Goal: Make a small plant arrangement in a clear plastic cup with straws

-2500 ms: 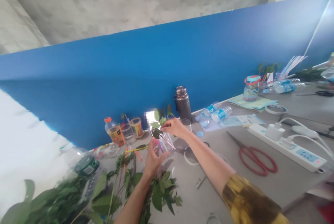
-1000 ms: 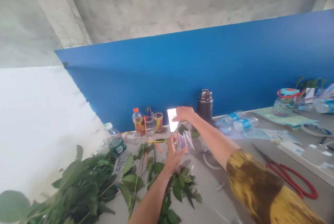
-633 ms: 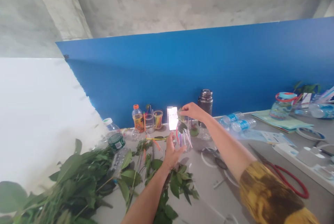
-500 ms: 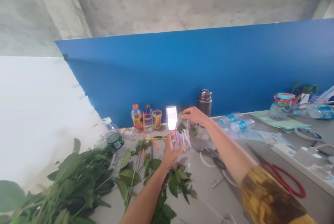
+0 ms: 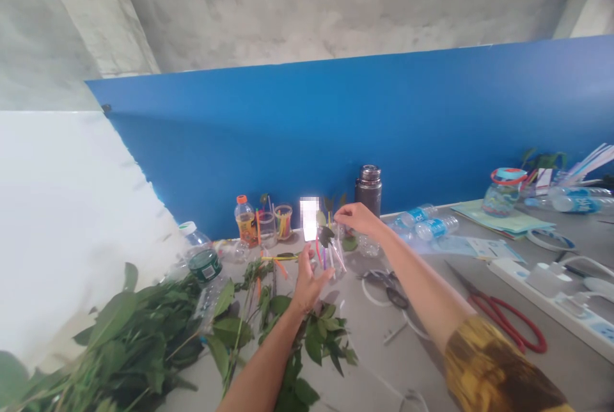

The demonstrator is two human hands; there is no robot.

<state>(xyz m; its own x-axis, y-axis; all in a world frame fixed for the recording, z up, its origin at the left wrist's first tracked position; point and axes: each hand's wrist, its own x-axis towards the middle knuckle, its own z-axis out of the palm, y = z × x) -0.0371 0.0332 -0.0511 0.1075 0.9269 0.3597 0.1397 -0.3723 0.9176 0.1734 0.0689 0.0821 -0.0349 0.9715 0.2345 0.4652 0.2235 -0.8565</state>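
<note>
My left hand (image 5: 309, 277) is wrapped around the side of a small clear cup (image 5: 330, 257) that holds several coloured straws and a green leaf sprig (image 5: 327, 233). My right hand (image 5: 354, 218) reaches over the cup's top and pinches the upper end of the sprig. The cup is lifted a little above the grey table (image 5: 374, 361), in front of the blue partition (image 5: 364, 130).
Leafy branches (image 5: 144, 341) cover the table's left. By the partition stand an orange-capped bottle (image 5: 244, 221), cups with straws (image 5: 275, 223) and a dark flask (image 5: 368, 191). Red-handled scissors (image 5: 503, 319), a power strip (image 5: 556, 300), water bottles (image 5: 425, 223) and papers lie to the right.
The view has swung left and settled. Both hands stay on the cup and sprig, with the right hand shifting slightly down over the cup's top.
</note>
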